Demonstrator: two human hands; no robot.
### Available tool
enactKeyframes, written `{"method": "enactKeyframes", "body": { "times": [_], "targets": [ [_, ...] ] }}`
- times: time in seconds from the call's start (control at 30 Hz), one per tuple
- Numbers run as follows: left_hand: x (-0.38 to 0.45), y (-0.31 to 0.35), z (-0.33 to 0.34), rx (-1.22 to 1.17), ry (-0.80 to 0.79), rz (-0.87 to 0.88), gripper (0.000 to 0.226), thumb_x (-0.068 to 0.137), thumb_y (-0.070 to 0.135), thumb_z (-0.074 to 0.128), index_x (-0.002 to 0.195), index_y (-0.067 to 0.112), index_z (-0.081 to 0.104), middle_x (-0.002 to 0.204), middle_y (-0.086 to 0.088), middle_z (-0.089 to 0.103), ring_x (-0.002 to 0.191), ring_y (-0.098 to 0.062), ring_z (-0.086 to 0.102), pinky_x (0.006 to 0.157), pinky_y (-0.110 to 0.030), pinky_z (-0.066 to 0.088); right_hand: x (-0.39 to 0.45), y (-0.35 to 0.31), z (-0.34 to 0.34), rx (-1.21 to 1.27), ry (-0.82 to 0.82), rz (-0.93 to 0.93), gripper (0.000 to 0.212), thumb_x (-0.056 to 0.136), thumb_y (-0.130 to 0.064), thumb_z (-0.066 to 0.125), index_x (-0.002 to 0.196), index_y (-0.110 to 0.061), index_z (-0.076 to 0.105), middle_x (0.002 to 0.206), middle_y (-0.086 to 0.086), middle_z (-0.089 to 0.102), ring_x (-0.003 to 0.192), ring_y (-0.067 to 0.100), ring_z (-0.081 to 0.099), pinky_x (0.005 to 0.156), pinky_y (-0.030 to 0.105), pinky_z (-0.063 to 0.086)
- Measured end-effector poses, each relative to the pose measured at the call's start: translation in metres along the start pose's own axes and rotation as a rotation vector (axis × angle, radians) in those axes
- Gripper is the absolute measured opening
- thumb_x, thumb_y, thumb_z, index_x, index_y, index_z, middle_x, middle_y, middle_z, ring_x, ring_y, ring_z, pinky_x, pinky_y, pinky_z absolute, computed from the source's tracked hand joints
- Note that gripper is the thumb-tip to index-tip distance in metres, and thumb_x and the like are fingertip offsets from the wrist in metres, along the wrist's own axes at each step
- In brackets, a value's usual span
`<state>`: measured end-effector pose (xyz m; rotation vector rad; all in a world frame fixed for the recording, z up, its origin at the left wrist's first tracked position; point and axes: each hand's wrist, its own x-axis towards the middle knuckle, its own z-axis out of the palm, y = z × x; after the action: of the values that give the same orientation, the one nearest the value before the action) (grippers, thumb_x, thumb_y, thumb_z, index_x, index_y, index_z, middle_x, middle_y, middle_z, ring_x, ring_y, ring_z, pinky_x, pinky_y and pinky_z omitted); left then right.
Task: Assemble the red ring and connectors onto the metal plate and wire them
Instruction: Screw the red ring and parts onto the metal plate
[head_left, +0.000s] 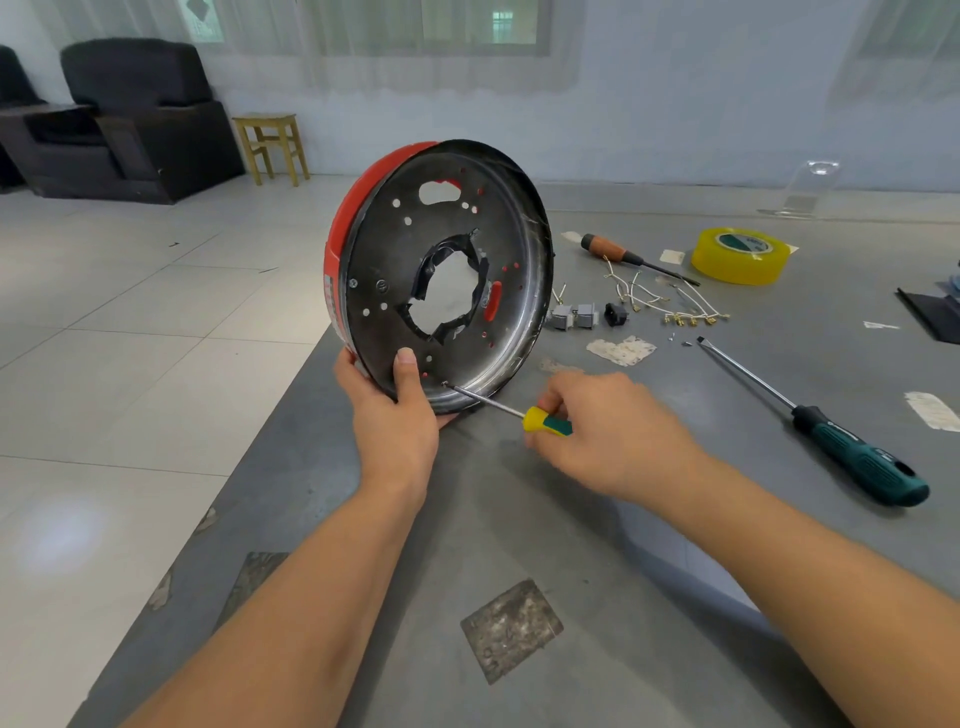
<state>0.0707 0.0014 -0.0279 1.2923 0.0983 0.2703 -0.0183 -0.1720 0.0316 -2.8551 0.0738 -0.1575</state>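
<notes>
Plate (384, 270) stands on edge at frame centre, its lower rim on the grey table (519, 519), its dark face with punched holes and a ragged central opening turned toward the camera. Red ring (345, 218) sits against its far side, showing along the left rim. Left hand (395, 415) grips the plate's bottom edge, thumb pressed on the face, fingers curled behind. Right hand (608, 436) is clamped round the yellow-green handle of a small screwdriver (519, 413); its tip meets the plate low on the face, just right of the thumb. Right of the plate lie grey connectors (571, 316), a black socket (616, 314) and white wires (670, 304) with brass terminals. Further right: an orange-handled screwdriver (618, 253), yellow tape (740, 255), and a large green-handled screwdriver (831, 436) at mid right.
</notes>
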Motion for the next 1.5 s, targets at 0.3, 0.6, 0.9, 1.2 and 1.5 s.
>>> {"method": "enactKeyframes", "body": {
  "times": [0.3, 0.6, 0.9, 1.2, 1.5],
  "targets": [
    [0.003, 0.003, -0.001, -0.070, 0.040, -0.030, 0.035, 0.108, 0.027, 0.056, 0.136, 0.039, 0.040, 0.120, 0.027, 0.062, 0.113, -0.006, 0.067, 0.071, -0.040, 0.066, -0.004, 0.001, 0.002, -0.084, 0.236, -0.161, 0.033, 0.093, -0.046, 0.060, 0.125, -0.038, 0.060, 0.126, -0.010, 0.045, 0.083, 0.026, 0.063, 0.071, 0.035, 0.049],
    [0.007, 0.005, -0.001, -0.093, 0.076, -0.064, 0.032, 0.109, 0.027, 0.055, 0.133, 0.040, 0.038, 0.118, 0.029, 0.057, 0.111, -0.005, 0.065, 0.071, -0.041, 0.066, 0.006, 0.027, -0.011, 0.638, 0.455, -0.265, 0.035, 0.085, -0.013, 0.083, 0.114, -0.027, 0.071, 0.110, -0.009, 0.068, 0.098, 0.014, 0.065, 0.084, 0.023, 0.058],
    [0.007, 0.003, 0.000, -0.048, 0.086, -0.058, 0.026, 0.109, 0.027, 0.054, 0.128, 0.039, 0.040, 0.112, 0.031, 0.058, 0.105, -0.001, 0.065, 0.066, -0.037, 0.065, 0.001, 0.038, -0.016, 0.421, 0.398, -0.412, 0.030, 0.097, -0.032, 0.063, 0.125, -0.023, 0.065, 0.096, -0.006, 0.074, 0.083, 0.010, 0.073, 0.075, 0.033, 0.061],
    [0.006, 0.003, 0.001, -0.054, 0.104, -0.088, 0.030, 0.109, 0.027, 0.054, 0.135, 0.034, 0.040, 0.116, 0.024, 0.058, 0.105, -0.008, 0.067, 0.066, -0.040, 0.066, 0.003, 0.042, -0.022, 0.453, 0.188, -0.235, 0.024, 0.102, -0.036, 0.047, 0.125, -0.035, 0.044, 0.113, -0.014, 0.064, 0.091, 0.012, 0.068, 0.084, 0.039, 0.056],
    [0.005, -0.005, 0.000, 0.074, 0.091, -0.023, 0.028, 0.107, 0.032, 0.056, 0.129, 0.041, 0.039, 0.098, 0.038, 0.063, 0.101, -0.002, 0.067, 0.070, -0.045, 0.067, 0.004, 0.027, -0.025, 0.303, 0.404, -0.145, 0.046, 0.094, -0.070, 0.035, 0.099, -0.028, 0.054, 0.064, -0.001, 0.069, 0.060, 0.021, 0.066, 0.064, 0.046, 0.054]
  ]
}}
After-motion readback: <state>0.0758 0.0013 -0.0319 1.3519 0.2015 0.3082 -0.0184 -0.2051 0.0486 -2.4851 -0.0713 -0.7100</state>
